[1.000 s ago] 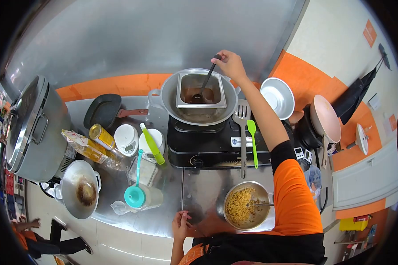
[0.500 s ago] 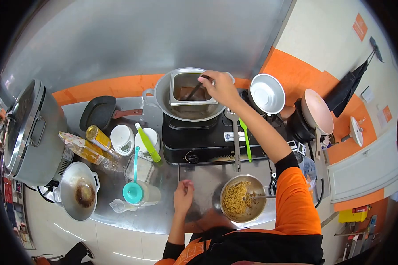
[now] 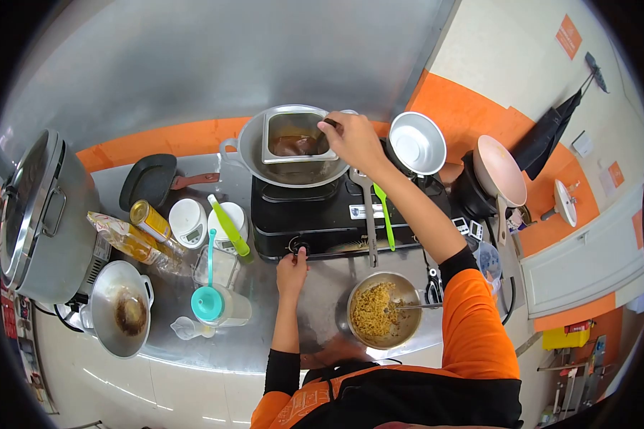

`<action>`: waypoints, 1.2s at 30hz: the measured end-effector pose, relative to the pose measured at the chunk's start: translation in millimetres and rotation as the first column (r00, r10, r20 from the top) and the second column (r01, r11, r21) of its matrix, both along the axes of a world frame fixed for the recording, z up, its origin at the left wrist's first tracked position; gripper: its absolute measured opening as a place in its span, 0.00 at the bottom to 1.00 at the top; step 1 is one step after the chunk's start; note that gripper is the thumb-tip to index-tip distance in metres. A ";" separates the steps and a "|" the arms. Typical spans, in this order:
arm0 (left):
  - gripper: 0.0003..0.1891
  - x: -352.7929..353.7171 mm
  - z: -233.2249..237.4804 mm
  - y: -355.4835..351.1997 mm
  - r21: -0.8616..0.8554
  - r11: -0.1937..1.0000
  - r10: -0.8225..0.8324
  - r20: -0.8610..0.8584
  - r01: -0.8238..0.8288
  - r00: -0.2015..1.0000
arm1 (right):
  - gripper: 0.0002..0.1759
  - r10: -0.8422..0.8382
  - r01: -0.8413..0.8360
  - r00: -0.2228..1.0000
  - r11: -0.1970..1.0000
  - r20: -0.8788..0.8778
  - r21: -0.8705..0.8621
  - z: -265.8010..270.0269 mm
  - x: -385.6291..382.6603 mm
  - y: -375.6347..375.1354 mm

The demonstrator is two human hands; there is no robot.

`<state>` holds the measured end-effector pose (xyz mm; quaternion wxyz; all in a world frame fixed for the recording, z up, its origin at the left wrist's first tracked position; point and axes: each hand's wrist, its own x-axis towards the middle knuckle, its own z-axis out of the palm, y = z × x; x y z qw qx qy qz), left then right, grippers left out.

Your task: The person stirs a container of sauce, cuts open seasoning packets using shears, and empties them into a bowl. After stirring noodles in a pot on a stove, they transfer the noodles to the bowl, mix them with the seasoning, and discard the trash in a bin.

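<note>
My right hand (image 3: 350, 142) is closed around the dark handle of a utensil (image 3: 326, 127) over a square metal container (image 3: 270, 154) that holds brown liquid. That container sits in a large silver pot (image 3: 247, 143) on the black gas stove (image 3: 268, 227). At the stove's front edge, my left hand (image 3: 292, 273) has its fingers on the left control knob (image 3: 298, 246). A steel bowl (image 3: 413, 327) of yellow-brown crumbly food, with a metal utensil in it, is to the right of my left forearm.
Tongs (image 3: 369, 222) and a green utensil (image 3: 386, 218) lie across the stove. Left are white scales (image 3: 187, 217), a teal-lidded bottle (image 3: 229, 306), a wok (image 3: 111, 322) and a large cooker (image 3: 57, 222). Right stand a silver pot (image 3: 416, 143) and a pink pan (image 3: 499, 170).
My left hand has moved up from the counter's front part to the stove knob. My right hand still holds the utensil over the container. The whole view has shifted slightly.
</note>
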<state>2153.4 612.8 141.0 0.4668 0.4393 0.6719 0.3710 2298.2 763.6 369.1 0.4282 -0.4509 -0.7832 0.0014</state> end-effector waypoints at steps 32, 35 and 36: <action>0.19 18.4 20.1 15.7 -0.008 0.910 -0.117 -0.965 0.415 0.237 | 0.25 -0.223 0.413 0.911 0.496 0.348 -0.764 -62.8 263.0 -294.0; 0.20 19.6 35.7 14.2 -0.118 0.884 -0.190 -0.975 0.453 0.116 | 0.25 -0.395 0.611 0.729 0.007 0.559 -0.791 -110.1 310.8 -347.3; 0.23 16.4 41.4 10.5 -0.134 0.874 -0.197 -0.977 0.467 0.088 | 0.24 -0.466 0.760 0.547 -0.072 0.695 -0.646 -131.0 322.4 -364.1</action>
